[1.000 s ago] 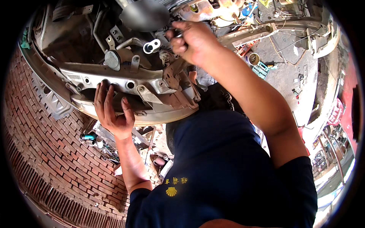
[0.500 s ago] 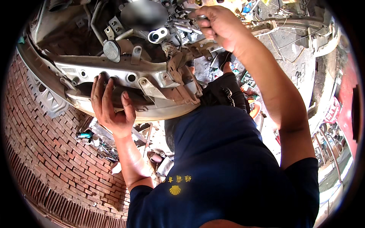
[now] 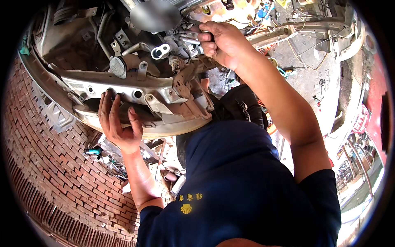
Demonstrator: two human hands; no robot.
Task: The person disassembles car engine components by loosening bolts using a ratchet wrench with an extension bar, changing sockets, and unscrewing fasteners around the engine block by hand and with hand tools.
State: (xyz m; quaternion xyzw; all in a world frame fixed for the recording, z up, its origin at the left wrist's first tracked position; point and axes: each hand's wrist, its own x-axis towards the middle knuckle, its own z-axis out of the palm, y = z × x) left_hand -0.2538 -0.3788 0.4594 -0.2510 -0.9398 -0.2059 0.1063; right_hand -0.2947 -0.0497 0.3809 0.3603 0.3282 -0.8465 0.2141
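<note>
My left hand (image 3: 123, 133) is open, its fingers spread and the tips against a silver metal car-body panel (image 3: 123, 94). The thumb stands apart over a dark gap below the panel. Higher up and to the right, my right hand (image 3: 220, 43) is closed in a fist beside a cluster of metal engine-bay parts (image 3: 190, 40). A bit of dark metal shows at its fingers, but what it grips is mostly hidden. Left of this fist lies a pale metal fitting with two round holes (image 3: 160, 52). A round silver cap (image 3: 118, 67) sits above the panel.
A metal bracket (image 3: 158, 105) juts from the panel near my left hand. Below left are red bricks (image 3: 49, 148) and a pile of parts (image 3: 109, 154). Engine parts (image 3: 230, 11) lie at the top; a metal frame rail (image 3: 271, 37) extends right. A red surface (image 3: 376, 103) stands far right.
My right hand has moved left and lower in the picture, still closed. My left hand stays at the panel. The whole view has shifted slightly, so the car parts appear lower.
</note>
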